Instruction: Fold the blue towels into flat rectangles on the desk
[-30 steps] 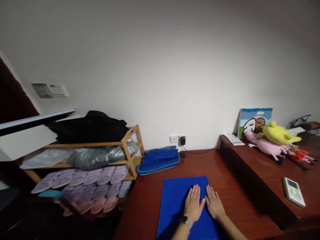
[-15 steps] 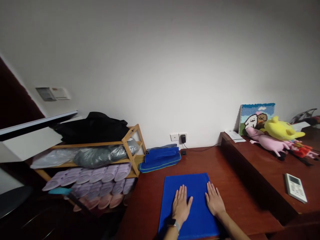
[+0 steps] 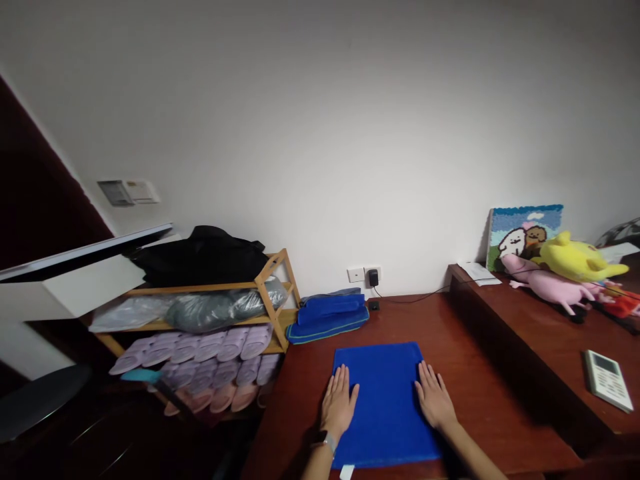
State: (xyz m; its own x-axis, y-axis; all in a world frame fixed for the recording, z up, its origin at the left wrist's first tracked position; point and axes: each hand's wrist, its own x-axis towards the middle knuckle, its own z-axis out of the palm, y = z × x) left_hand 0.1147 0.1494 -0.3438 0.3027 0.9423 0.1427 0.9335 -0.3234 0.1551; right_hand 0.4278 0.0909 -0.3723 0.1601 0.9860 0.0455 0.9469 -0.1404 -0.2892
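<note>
A blue towel [image 3: 383, 407] lies spread flat on the reddish-brown table, with a small white tag [image 3: 347, 472] showing at its near left corner. My left hand [image 3: 338, 405], with a watch on the wrist, rests palm down over the towel's left edge. Its fingers are stretched out and the thumb points inward. Over the right edge lies my right hand [image 3: 434, 398], also flat with straight fingers. Neither hand grips anything.
Folded blue cloths [image 3: 327, 317] lie at the table's back left, beside a wooden rack [image 3: 273, 300] of slippers [image 3: 233, 343]. A plug [image 3: 373, 277] sits in the wall socket. On the raised right surface are plush toys [image 3: 575, 257], a picture [image 3: 525, 230] and a calculator-like device [image 3: 607, 380].
My left hand has slid left from the towel's middle to its left edge. The right hand stays at the right edge. The white tag has come into sight, and the view has shifted slightly.
</note>
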